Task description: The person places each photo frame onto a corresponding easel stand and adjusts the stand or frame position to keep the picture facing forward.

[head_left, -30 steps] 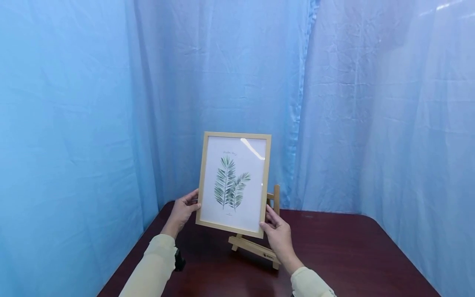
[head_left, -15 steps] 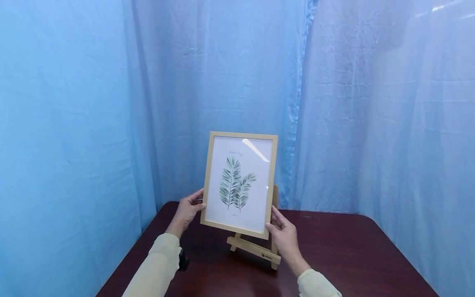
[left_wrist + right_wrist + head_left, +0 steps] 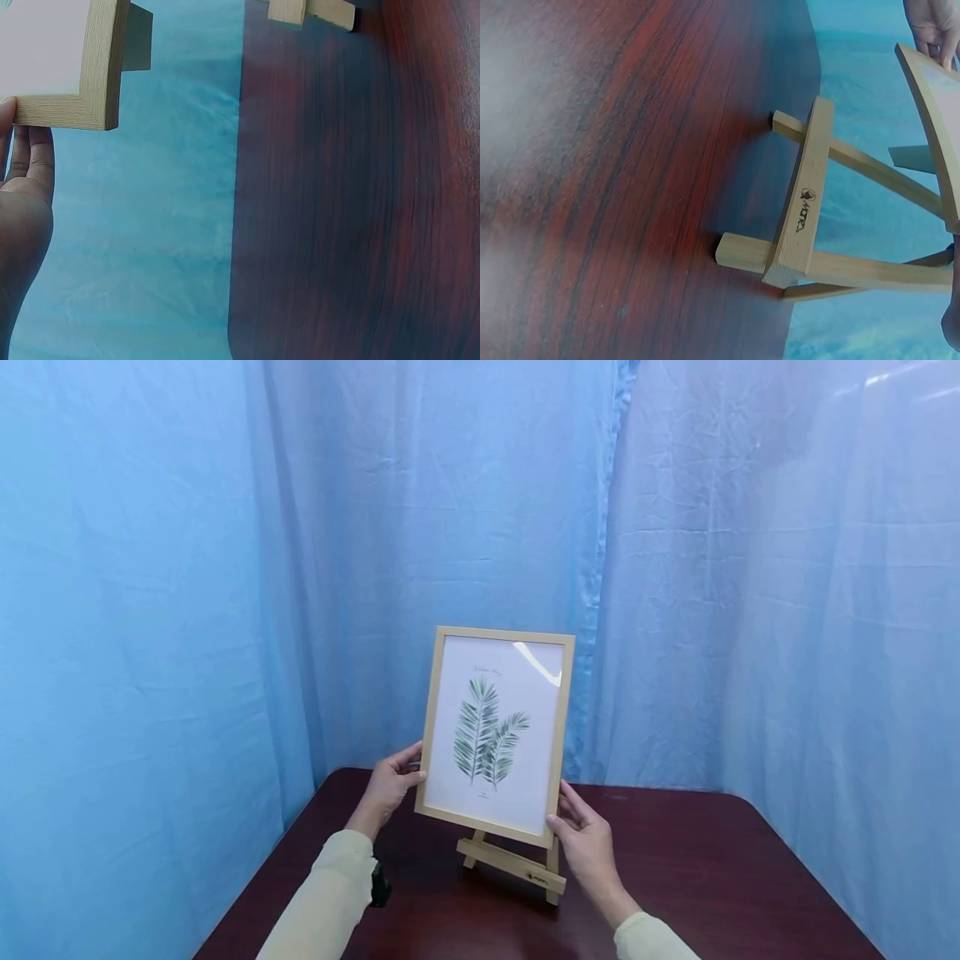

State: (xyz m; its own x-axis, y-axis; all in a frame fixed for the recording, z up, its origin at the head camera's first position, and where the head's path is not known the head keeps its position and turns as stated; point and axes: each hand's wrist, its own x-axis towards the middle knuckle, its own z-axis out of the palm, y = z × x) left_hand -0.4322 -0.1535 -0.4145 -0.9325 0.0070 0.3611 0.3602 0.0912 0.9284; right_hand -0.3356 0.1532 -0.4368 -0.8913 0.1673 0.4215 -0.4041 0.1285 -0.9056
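Note:
A light-wood picture frame [image 3: 495, 735] with a print of green fern-like leaves is held up, tilted slightly, in front of a small wooden easel [image 3: 513, 862]. My left hand [image 3: 386, 789] grips its left side, thumb on the front and fingers behind; the left wrist view shows this hand [image 3: 28, 202] at the frame's edge. On the lower right side, my right hand [image 3: 585, 839] pinches the frame the same way. The right wrist view shows the frame's bottom edge [image 3: 934, 142] apart from the easel's ledge [image 3: 806, 195]. The frame hides the easel's upper part.
The easel stands on a dark red-brown wooden table [image 3: 675, 868] with rounded far corners. Blue curtains [image 3: 480, 493] hang behind the table and along both sides. A black band [image 3: 380, 885] shows at my left wrist.
Both hands have carried the picture frame to the right, so it now covers the easel's upright that showed beside it. The easel has stayed in place on the table.

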